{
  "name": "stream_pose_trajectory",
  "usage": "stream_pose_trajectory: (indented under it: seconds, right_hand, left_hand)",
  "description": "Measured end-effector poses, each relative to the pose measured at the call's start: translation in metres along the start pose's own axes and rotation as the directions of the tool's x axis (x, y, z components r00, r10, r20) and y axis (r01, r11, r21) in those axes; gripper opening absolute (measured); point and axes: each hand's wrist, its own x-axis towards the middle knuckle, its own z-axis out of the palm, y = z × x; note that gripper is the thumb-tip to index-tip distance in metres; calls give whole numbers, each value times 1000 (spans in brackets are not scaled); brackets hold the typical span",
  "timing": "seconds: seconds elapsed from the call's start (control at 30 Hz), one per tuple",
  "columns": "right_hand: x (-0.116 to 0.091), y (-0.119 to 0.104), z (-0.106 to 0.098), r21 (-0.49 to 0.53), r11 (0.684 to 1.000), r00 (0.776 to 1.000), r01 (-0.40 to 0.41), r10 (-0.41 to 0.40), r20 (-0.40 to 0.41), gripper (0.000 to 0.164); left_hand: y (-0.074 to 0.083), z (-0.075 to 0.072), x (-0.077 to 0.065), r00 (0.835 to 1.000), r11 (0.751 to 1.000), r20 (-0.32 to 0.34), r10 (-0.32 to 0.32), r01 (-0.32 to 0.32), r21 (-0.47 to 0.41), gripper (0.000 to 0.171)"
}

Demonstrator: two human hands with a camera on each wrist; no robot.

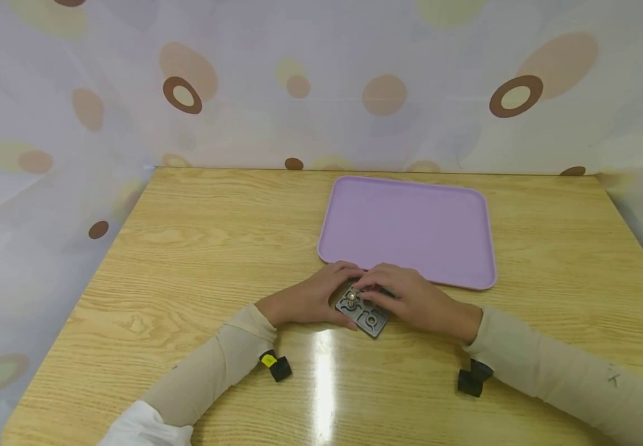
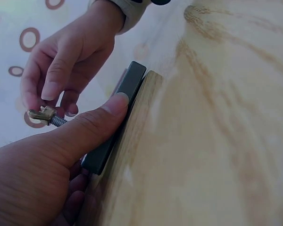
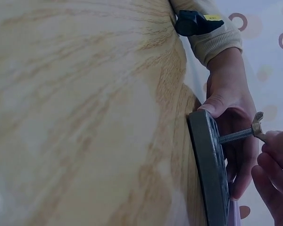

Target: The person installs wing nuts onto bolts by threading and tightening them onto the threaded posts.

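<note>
A small dark grey metal plate (image 1: 363,314) with raised rings and recesses lies low over the table just in front of the tray. My left hand (image 1: 314,298) grips it by the edges, its thumb (image 2: 114,104) on the near side and fingers on the far side. From the plate's face rises a threaded bolt (image 3: 236,136), carrying a brass wing nut (image 3: 257,126) at its outer end. Thumb and fingertips of my right hand (image 1: 413,301) pinch the wing nut at one wing; part of the plate is hidden beneath this hand.
Behind the hands lies a purple tray (image 1: 405,217) on the wooden table (image 1: 227,229). A patterned cloth wall (image 1: 332,80) stands along the table's back and sides. Black wrist cameras (image 1: 471,379) hang under both sleeves, near the tabletop.
</note>
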Motion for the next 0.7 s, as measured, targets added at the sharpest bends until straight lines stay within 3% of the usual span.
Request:
stream_pose_trajectory:
  seconds: [0.7]
  right_hand:
    - [-1, -3, 2, 37, 999, 1000, 26, -27, 16, 17]
  left_hand:
    - [4, -1, -1, 999, 999, 22, -41, 41, -13, 88]
